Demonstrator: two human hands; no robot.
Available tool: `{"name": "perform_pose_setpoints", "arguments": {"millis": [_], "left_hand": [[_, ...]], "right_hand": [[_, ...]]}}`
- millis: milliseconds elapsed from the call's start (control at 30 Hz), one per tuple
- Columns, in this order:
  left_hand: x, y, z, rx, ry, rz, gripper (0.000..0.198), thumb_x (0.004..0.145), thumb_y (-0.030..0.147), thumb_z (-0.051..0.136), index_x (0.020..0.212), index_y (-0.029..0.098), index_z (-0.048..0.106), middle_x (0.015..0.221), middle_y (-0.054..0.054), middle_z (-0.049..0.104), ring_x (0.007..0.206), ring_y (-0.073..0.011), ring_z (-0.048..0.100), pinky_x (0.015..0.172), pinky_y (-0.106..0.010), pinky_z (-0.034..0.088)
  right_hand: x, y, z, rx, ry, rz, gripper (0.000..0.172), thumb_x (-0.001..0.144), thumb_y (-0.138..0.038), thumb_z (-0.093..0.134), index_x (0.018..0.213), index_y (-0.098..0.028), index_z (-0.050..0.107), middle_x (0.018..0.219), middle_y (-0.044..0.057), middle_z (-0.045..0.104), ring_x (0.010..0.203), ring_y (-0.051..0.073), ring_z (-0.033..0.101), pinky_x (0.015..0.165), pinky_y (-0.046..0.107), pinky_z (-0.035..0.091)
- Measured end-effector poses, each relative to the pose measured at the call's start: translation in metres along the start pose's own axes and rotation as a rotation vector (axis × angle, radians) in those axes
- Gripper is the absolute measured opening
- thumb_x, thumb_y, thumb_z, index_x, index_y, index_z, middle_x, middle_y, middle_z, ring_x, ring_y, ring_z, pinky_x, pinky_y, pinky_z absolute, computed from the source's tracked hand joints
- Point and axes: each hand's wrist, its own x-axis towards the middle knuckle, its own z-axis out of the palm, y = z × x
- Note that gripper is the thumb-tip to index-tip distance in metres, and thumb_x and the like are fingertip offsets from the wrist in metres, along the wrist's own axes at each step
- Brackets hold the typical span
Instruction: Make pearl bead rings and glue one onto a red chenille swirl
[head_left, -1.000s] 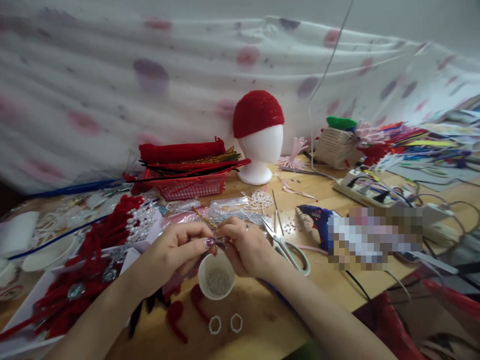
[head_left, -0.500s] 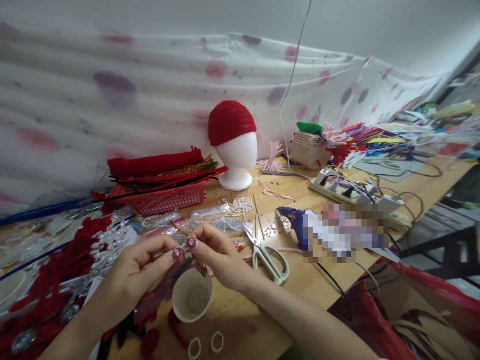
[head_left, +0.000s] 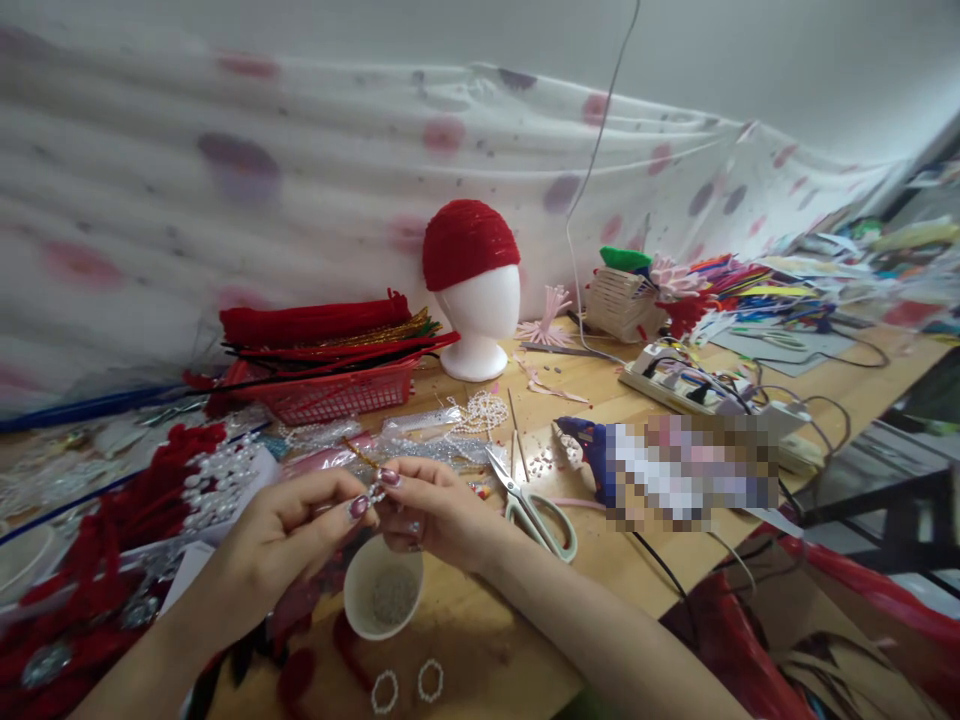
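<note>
My left hand (head_left: 289,535) and my right hand (head_left: 435,510) meet fingertip to fingertip above a small white cup (head_left: 382,598) of tiny beads. Both pinch a small beaded piece (head_left: 375,492) on thin gold wire between thumb and forefinger. Two finished bead rings (head_left: 407,686) lie on the wooden table just in front of the cup. Pale green scissors (head_left: 536,508) rest to the right of my right hand.
A red basket of pipe cleaners (head_left: 330,385) and a white foam head with a red cap (head_left: 472,290) stand behind. A blue glue gun (head_left: 592,450), power strip (head_left: 690,385) and cables lie right. Red chenille pieces and pearl strands (head_left: 217,480) crowd the left.
The view swung right and then settled. My hands stay together over the cup, fingers shifting slightly on the beaded piece.
</note>
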Motion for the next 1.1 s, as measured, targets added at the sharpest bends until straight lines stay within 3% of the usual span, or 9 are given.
{"name": "perform_pose_setpoints", "arguments": {"millis": [133,267,333,400,500,800,967,1100], "left_hand": [[0.003,0.006,0.007,-0.148,-0.014,-0.016,0.027,0.083,0.045,0.062,0.077,0.02,0.058,0.046,0.009,0.034,0.039,-0.0053,0.021,0.035,-0.017,0.014],[0.004,0.011,0.013,-0.284,-0.068,-0.047,0.029,0.079,0.047,0.065,0.076,0.019,0.059,0.041,0.011,0.031,0.036,-0.0037,0.016,0.034,-0.017,0.012],[0.002,0.013,0.015,-0.354,-0.097,-0.089,0.029,0.077,0.046,0.067,0.075,0.019,0.058,0.041,0.012,0.031,0.035,-0.0032,0.015,0.034,-0.017,0.013],[0.002,0.014,0.017,-0.405,-0.113,-0.124,0.029,0.075,0.045,0.069,0.072,0.019,0.056,0.039,0.013,0.031,0.034,-0.0033,0.016,0.033,-0.016,0.014],[0.001,0.013,0.018,-0.407,-0.133,-0.135,0.026,0.074,0.042,0.068,0.072,0.02,0.056,0.037,0.013,0.031,0.032,-0.0037,0.017,0.033,-0.017,0.014],[0.001,0.01,0.012,-0.242,-0.192,-0.004,0.019,0.085,0.036,0.059,0.08,0.017,0.063,0.039,0.011,0.038,0.032,-0.0044,0.024,0.033,-0.017,0.017],[0.001,0.012,0.014,-0.204,-0.215,0.0,0.019,0.084,0.034,0.057,0.08,0.017,0.064,0.04,0.012,0.038,0.031,-0.0041,0.024,0.032,-0.018,0.017],[0.001,0.021,0.016,-0.131,-0.176,0.024,0.016,0.081,0.031,0.058,0.074,0.017,0.062,0.041,0.012,0.038,0.032,-0.0041,0.025,0.034,-0.019,0.017]], "right_hand": [[-0.005,-0.004,0.004,-0.23,0.092,-0.193,0.036,0.079,-0.053,0.07,0.084,-0.021,0.054,0.062,-0.007,0.045,0.048,0.007,0.036,0.045,0.021,0.033],[-0.015,-0.007,0.005,-0.912,0.149,-0.561,0.036,0.097,-0.054,0.041,0.093,-0.021,0.053,0.074,-0.001,0.05,0.062,0.013,0.048,0.058,0.028,0.043],[-0.017,-0.007,0.001,-1.246,0.107,-0.778,0.031,0.099,-0.047,0.036,0.096,-0.02,0.051,0.078,0.002,0.052,0.068,0.016,0.049,0.062,0.031,0.044],[-0.017,-0.006,-0.003,-1.425,0.048,-0.912,0.021,0.1,-0.038,0.036,0.1,-0.02,0.048,0.082,0.004,0.054,0.07,0.017,0.051,0.061,0.031,0.045],[-0.015,-0.006,-0.009,-1.536,0.007,-0.97,0.012,0.099,-0.03,0.038,0.103,-0.021,0.045,0.083,0.004,0.055,0.068,0.017,0.053,0.057,0.029,0.044],[-0.015,-0.012,-0.012,-1.738,-0.01,-1.135,0.015,0.103,-0.031,0.037,0.1,-0.022,0.048,0.075,0.001,0.055,0.061,0.014,0.051,0.055,0.025,0.042],[-0.014,-0.011,-0.012,-1.751,0.006,-1.224,0.015,0.102,-0.027,0.039,0.091,-0.022,0.048,0.069,0.0,0.054,0.057,0.013,0.049,0.052,0.024,0.038],[-0.016,-0.008,-0.008,-1.719,0.024,-1.188,0.017,0.102,-0.027,0.037,0.089,-0.022,0.047,0.063,-0.002,0.052,0.05,0.012,0.047,0.049,0.024,0.035]]}}
